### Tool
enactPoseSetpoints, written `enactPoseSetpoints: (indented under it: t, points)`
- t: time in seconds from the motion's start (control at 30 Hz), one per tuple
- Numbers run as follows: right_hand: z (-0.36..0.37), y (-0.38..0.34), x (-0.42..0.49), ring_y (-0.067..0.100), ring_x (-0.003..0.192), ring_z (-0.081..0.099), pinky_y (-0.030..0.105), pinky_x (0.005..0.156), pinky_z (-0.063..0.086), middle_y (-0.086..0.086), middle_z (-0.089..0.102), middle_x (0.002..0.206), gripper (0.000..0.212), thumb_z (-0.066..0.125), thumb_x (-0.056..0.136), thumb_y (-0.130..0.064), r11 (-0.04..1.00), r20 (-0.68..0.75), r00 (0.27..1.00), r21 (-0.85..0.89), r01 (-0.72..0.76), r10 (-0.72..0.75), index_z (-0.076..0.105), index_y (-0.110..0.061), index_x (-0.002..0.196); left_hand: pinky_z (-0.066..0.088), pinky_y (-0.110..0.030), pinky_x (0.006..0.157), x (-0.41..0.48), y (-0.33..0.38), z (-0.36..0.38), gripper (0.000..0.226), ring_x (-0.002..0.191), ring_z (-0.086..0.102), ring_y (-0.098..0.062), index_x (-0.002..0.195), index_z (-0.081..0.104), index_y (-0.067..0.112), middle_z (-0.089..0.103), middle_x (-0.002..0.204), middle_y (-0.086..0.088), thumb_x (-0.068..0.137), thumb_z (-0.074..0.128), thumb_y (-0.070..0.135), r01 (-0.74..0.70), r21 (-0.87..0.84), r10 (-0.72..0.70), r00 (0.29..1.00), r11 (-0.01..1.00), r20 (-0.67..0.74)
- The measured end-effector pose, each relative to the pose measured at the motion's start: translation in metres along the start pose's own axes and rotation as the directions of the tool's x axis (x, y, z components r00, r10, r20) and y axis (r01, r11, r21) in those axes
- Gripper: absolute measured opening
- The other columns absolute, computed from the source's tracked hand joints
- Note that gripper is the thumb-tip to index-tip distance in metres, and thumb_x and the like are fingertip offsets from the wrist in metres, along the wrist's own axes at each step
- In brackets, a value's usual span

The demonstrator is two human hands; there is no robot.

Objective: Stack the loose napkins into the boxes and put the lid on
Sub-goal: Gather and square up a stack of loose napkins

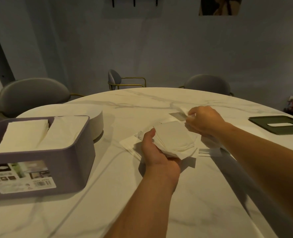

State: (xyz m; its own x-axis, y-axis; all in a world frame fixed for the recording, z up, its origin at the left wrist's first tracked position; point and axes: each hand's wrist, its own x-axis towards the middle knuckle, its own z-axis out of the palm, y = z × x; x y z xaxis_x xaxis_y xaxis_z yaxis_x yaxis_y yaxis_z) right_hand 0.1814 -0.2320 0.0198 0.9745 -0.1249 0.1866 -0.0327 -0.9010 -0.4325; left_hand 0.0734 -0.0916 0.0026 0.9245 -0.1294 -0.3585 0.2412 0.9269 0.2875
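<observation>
Nearest the camera lay the near edge of the round white marble-patterned table [159,212], with both bare forearms reaching out over it. Near the table's left edge stood the lilac ribbed plastic box [59,160], open-topped, a printed label on its near wall; inside it two piles of white napkins sat side by side and reached about to the rim. Just behind it, touching or nearly so, was a round white container [97,121], its contents hidden. Near the right edge, well apart from the box, lay the dark green flat lid [278,124] with a pale slot in its middle.

Around the table's middle the left hand [156,152] cupped a fanned stack of loose white paper napkins [175,136] from below, thumb pressed on top. The right hand [202,121] pinched a single napkin [185,112] at the stack's far side, fingers closed narrowly on it.

The step in hand seemed to be gathering. Next, squaring the stack, carrying it leftward, and finding room in a box that already looked full.
</observation>
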Motion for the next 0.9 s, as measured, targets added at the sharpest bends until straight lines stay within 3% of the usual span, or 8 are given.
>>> enactPoseSetpoints:
  t: [0.17,0.4,0.5,0.57,0.67,0.77,0.83,0.9]
  points:
    - [-0.013,-0.005,-0.005,0.017,0.078,0.053,0.025,0.069,0.043,0.002,0.055,0.096,0.014,0.060,0.092,-0.018,0.977,-0.262,0.965,0.210,0.020,0.036,0.050,-0.021,0.100,0.055,-0.044,0.043,-0.006,0.000,0.003,0.018,0.076,0.059,-0.035,0.092,0.062,0.014,0.064,0.090,-0.016,0.087,0.061,0.031,-0.008,-0.003,0.008,1.000,1.000,-0.012]
    - [-0.053,-0.005,-0.017,0.025,0.100,0.057,0.036,0.088,0.052,0.004,0.057,0.111,0.050,0.065,0.086,-0.011,0.807,-0.373,0.874,0.590,-0.035,0.311,0.045,-0.017,0.132,0.049,-0.042,0.068,-0.010,-0.004,0.004,0.012,0.082,0.059,-0.033,0.088,0.059,0.016,0.064,0.091,-0.013,0.091,0.055,0.027,-0.050,0.056,0.048,0.998,0.997,0.031]
    - [-0.063,-0.012,-0.026,0.020,0.082,0.060,0.038,0.083,0.057,-0.002,0.059,0.085,0.016,0.061,0.086,-0.011,0.706,-0.383,0.847,0.708,0.013,0.368,0.063,-0.016,0.102,0.049,-0.040,0.067,-0.012,-0.006,0.005,0.012,0.081,0.059,-0.031,0.088,0.060,0.017,0.063,0.092,-0.012,0.091,0.055,0.028,-0.066,0.085,0.065,0.998,0.994,0.024]
    - [-0.062,-0.020,-0.035,0.017,0.073,0.058,0.040,0.076,0.059,-0.002,0.058,0.078,0.007,0.058,0.088,-0.011,0.643,-0.355,0.851,0.765,0.028,0.386,0.062,-0.015,0.087,0.049,-0.039,0.066,-0.013,-0.007,0.005,0.014,0.082,0.059,-0.031,0.092,0.061,0.017,0.064,0.093,-0.011,0.092,0.054,0.030,-0.072,0.108,0.068,0.997,0.992,0.034]
    - [-0.056,-0.033,-0.046,0.024,0.083,0.060,0.030,0.057,0.058,0.000,0.058,0.089,0.007,0.058,0.092,-0.011,0.516,-0.230,0.868,0.856,-0.036,0.441,0.059,-0.016,0.097,0.050,-0.040,0.065,-0.015,-0.013,0.005,0.022,0.087,0.061,-0.031,0.107,0.060,0.019,0.065,0.101,-0.012,0.089,0.058,0.032,-0.065,0.136,0.062,0.998,0.989,0.023]
    - [-0.060,-0.039,-0.054,0.028,0.084,0.060,0.024,0.043,0.054,0.006,0.054,0.119,0.034,0.055,0.094,-0.008,0.191,0.101,0.821,0.950,-0.247,0.563,0.050,-0.016,0.128,0.051,-0.041,0.063,-0.018,-0.017,0.006,0.031,0.090,0.060,-0.033,0.115,0.055,0.020,0.064,0.105,-0.013,0.088,0.061,0.033,-0.076,0.148,0.076,0.997,0.986,-0.001]
    - [-0.069,-0.040,-0.062,0.028,0.067,0.063,0.028,0.057,0.060,0.004,0.054,0.129,0.039,0.051,0.096,-0.009,-0.077,0.272,0.801,0.959,-0.274,0.534,0.047,-0.017,0.134,0.050,-0.040,0.063,-0.021,-0.017,0.007,0.031,0.088,0.060,-0.031,0.117,0.056,0.019,0.064,0.102,-0.012,0.090,0.059,0.033,-0.085,0.133,0.082,0.996,0.988,0.025]
    - [-0.074,-0.040,-0.071,0.024,0.066,0.064,0.032,0.072,0.060,0.002,0.055,0.125,0.037,0.055,0.093,-0.009,-0.114,0.274,0.826,0.961,-0.251,0.492,0.050,-0.016,0.129,0.050,-0.038,0.066,-0.025,-0.016,0.009,0.025,0.085,0.060,-0.030,0.112,0.058,0.018,0.064,0.098,-0.011,0.091,0.056,0.032,-0.086,0.118,0.082,0.996,0.989,0.034]
